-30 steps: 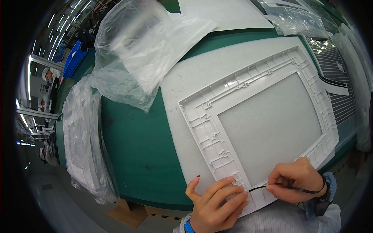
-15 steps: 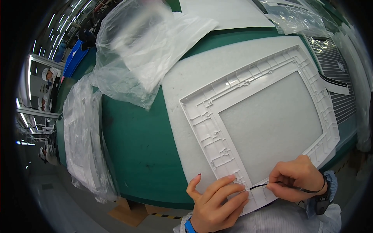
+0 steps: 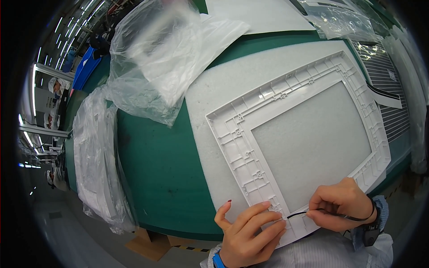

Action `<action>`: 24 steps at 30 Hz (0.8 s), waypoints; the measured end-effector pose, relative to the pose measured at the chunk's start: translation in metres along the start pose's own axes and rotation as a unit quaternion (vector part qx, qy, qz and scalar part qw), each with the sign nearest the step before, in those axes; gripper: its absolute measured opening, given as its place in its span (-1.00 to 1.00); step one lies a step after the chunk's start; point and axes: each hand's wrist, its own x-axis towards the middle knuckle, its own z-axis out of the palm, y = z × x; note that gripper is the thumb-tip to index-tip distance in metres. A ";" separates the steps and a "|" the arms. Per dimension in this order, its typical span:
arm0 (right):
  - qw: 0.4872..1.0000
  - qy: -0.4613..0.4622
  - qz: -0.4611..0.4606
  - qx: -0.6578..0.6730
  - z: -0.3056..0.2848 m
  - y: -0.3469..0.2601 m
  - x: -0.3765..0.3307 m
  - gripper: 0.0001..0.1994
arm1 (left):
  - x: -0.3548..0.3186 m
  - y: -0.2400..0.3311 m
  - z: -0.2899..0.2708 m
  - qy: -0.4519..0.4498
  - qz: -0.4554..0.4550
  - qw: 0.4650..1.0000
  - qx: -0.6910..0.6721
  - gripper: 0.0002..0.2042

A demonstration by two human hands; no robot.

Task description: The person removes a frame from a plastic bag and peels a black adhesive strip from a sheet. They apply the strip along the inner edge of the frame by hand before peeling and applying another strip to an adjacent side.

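Black strip held between two hands at the bezel's near corner

The thin black strip [image 3: 296, 215] lies over the near-left part of a white ribbed plastic bezel [image 3: 248, 154], bridging the short gap between the hands. Compared with the pictures of the past second, almost nothing has changed: strip, bezel and both hands keep nearly the same places. That suggests steadying or very fine handling of the strip rather than any larger move.

The strip's visible left end meets the fingertips of the left hand [image 3: 251, 233]; its other stretch passes through the right hand [image 3: 339, 206] and runs on toward the right wrist. The right hand pinches it between thumb and fingers. The left hand rests on the bezel's near-left corner, one finger raised; whether it grips the strip or only presses, I cannot tell. The hands are apart, though close.

The bezel lies ribs up on a white foam sheet [image 3: 199, 102], which sits on a green tabletop [image 3: 161, 178]. At the left is a plastic-wrapped bundle [image 3: 96, 161]; farther off, a crumpled clear plastic bag [image 3: 149, 71]. A dark striped panel [image 3: 395, 120] lies to the right.
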 end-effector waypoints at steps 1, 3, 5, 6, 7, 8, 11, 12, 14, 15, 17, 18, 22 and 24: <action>1.000 0.000 0.000 0.000 0.000 0.000 0.000 -0.90 | 0.000 0.000 0.000 0.000 0.000 1.000 0.000 -0.83; 1.000 0.005 -0.001 0.003 0.000 0.000 0.000 -0.89 | 0.000 0.000 0.000 -0.002 0.001 1.000 0.003 -0.84; 1.000 0.003 0.001 0.004 -0.001 -0.001 0.001 -0.89 | 0.000 0.001 -0.001 -0.003 -0.001 1.000 0.003 -0.84; 1.000 0.001 0.004 0.004 -0.001 -0.001 0.001 -0.89 | 0.000 0.001 -0.001 -0.003 -0.003 1.000 0.003 -0.84; 1.000 0.001 0.004 0.004 -0.001 -0.001 0.001 -0.89 | 0.000 0.001 -0.001 -0.003 -0.003 1.000 0.003 -0.84; 1.000 0.001 0.002 0.004 0.000 -0.001 0.001 -0.90 | 0.000 0.000 0.000 0.000 -0.001 1.000 0.002 -0.84; 1.000 -0.001 0.000 0.006 0.000 0.000 0.001 -0.90 | -0.002 -0.003 0.000 -0.025 -0.012 1.000 0.015 -0.83; 1.000 -0.002 0.000 0.007 0.000 0.000 0.001 -0.90 | -0.003 -0.004 0.000 -0.051 -0.024 0.998 0.029 -0.83; 1.000 -0.003 -0.001 0.006 0.000 0.000 0.000 -0.90 | -0.004 -0.004 0.001 -0.049 -0.028 0.998 0.025 -0.83; 1.000 -0.004 -0.001 0.007 0.000 0.001 0.000 -0.90 | -0.004 -0.004 0.001 -0.047 -0.033 0.998 0.021 -0.82; 1.000 -0.005 -0.002 0.004 0.000 0.001 0.001 -0.89 | -0.001 -0.001 0.000 -0.023 -0.016 1.000 0.008 -0.82; 1.000 -0.005 -0.004 0.001 0.000 0.001 0.001 -0.89 | 0.001 0.000 -0.001 0.001 0.001 1.000 -0.005 -0.83; 1.000 -0.011 -0.001 0.000 0.000 0.001 0.000 -0.89 | 0.000 -0.001 0.000 0.001 0.002 1.000 -0.005 -0.83; 1.000 -0.009 -0.002 -0.001 0.000 0.001 0.001 -0.89 | -0.002 -0.005 0.000 -0.053 -0.019 0.998 0.025 -0.83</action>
